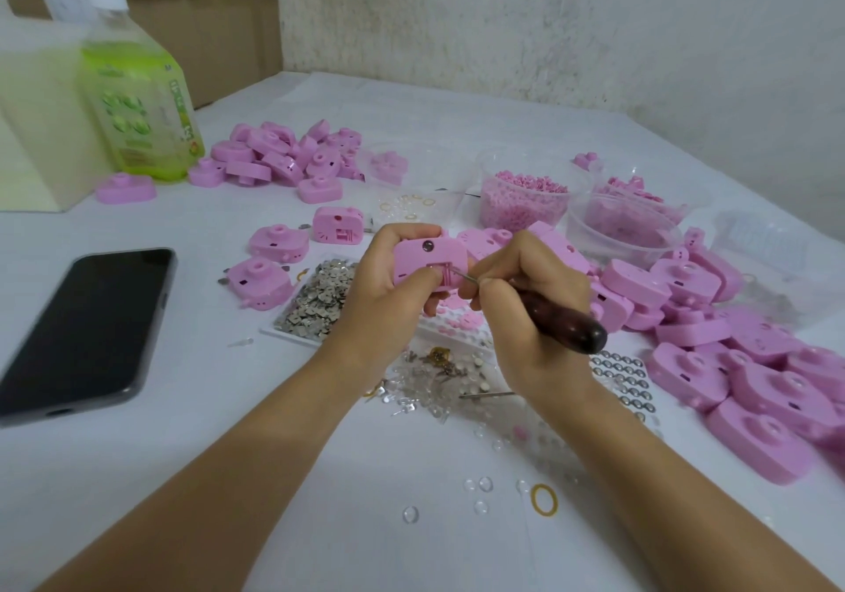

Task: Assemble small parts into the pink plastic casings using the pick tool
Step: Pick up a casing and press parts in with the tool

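At the back, a rough white wall (pixel 548 19), spotted with small dark marks. To the left of it, brown cardboard boxes (pixel 205 19) stacked up. In front, a big table (pixel 160 477) under a white cover, reaching to the wall. Soft, even light all over

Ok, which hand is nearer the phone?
Left. The left hand, holding a casing, is to the phone's right; the right hand, gripping the pick, is farther right.
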